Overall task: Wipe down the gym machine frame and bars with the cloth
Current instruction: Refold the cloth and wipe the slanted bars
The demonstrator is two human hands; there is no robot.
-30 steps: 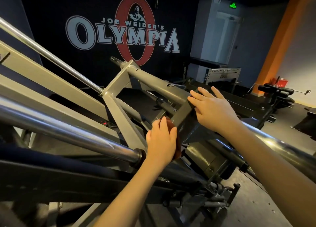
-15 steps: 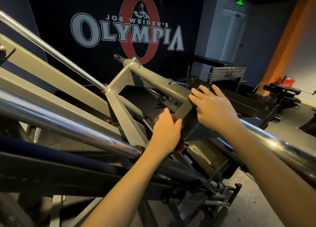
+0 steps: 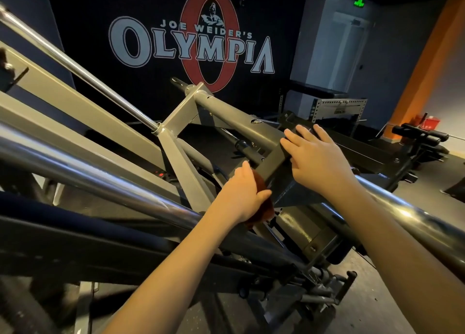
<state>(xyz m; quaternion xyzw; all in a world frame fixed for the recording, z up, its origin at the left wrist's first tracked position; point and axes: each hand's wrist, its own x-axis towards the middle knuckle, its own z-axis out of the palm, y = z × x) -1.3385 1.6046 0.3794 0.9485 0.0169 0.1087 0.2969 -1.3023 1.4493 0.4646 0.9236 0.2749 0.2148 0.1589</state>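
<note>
The grey gym machine frame (image 3: 181,117) slopes across the view, with a thick chrome bar (image 3: 83,175) running from the left down to the middle. My left hand (image 3: 240,195) presses a dark red cloth (image 3: 265,208) against the side of a dark grey box section (image 3: 279,167) of the frame; most of the cloth is hidden under the hand. My right hand (image 3: 318,158) rests flat on top of that same section, fingers straight and spread.
A second chrome bar (image 3: 412,215) runs under my right forearm to the right edge. A thinner chrome rod (image 3: 83,72) slants at upper left. Benches (image 3: 422,137) and a perforated rack (image 3: 337,109) stand on the floor behind. The far wall carries a large painted logo.
My left hand with the cloth has slid up the side of the box section toward its top edge. My right hand has stayed on top of the section.
</note>
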